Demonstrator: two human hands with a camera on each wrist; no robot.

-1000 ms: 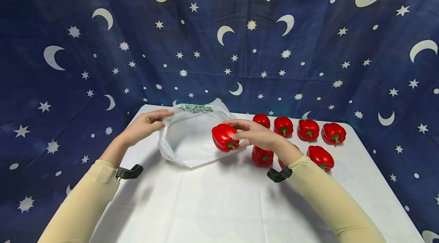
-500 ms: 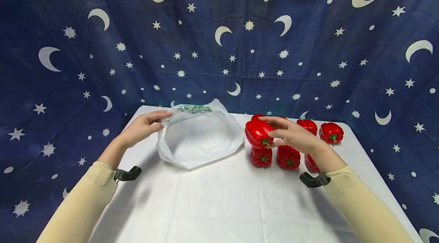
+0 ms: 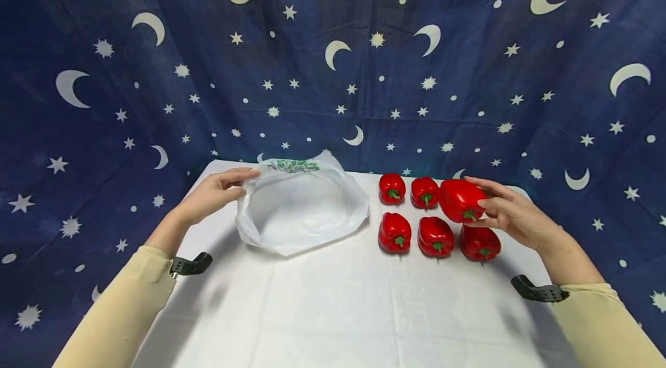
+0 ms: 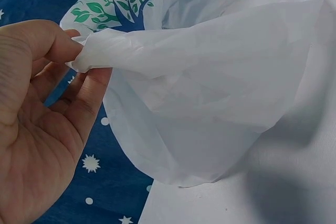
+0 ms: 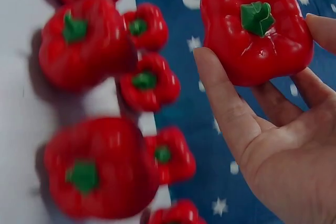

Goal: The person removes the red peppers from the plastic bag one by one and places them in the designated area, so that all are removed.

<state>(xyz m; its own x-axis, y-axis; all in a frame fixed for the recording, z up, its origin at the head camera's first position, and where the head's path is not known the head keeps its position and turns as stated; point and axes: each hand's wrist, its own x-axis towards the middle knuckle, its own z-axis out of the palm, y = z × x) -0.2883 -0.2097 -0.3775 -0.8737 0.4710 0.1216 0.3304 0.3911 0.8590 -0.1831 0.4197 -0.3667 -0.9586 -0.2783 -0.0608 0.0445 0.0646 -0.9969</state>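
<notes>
My left hand [image 3: 210, 197] pinches the left rim of a white plastic bag [image 3: 302, 241], whose mouth is spread wide on the table. In the left wrist view, thumb and fingers grip a gathered fold of the bag [image 4: 210, 77] beside its green leaf print. My right hand [image 3: 520, 218] holds a red bell pepper [image 3: 461, 199] above the right part of the pepper group, overlapping the peppers behind it. The right wrist view shows the held bell pepper [image 5: 257, 51] between thumb and fingertips, green stem toward the camera.
Several more red bell peppers stand in two rows right of the bag, among them a front-left pepper [image 3: 393, 232], a front-right pepper [image 3: 480, 244] and a back-left pepper [image 3: 391, 188]. A starry blue curtain [image 3: 312, 67] hangs behind the white-covered table [image 3: 333, 310].
My right hand has carried the bell pepper rightward, from the bag's right edge across to the right side of the pepper rows. The left hand keeps its hold on the bag.
</notes>
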